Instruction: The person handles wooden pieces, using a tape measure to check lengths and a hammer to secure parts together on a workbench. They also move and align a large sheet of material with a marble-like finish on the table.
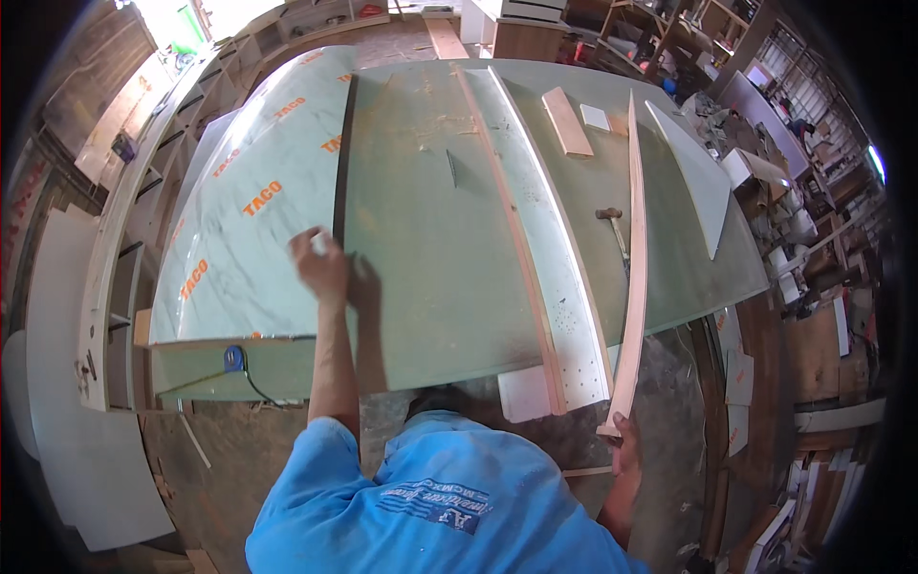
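Note:
My left hand (320, 260) is raised over the right edge of a large pale marbled panel (253, 244) under printed film. Its fingers are loosely bent, with a light gap between fingers and thumb; I make out nothing held. Low on the right, my right hand (624, 448) grips the near end of a long, thin wooden strip (633, 258), which reaches away over the worktable (430, 239). A hammer (612, 220) lies just left of the strip. Further left is a long white board (540, 210) with wooden edging.
A blue tape measure (233, 360) sits at the table's near left. Short wood pieces (567, 122) and a pointed white offcut (693, 177) lie on its right half. Cabinet frames (120, 287) stand along the left; stacked boards and clutter fill the right.

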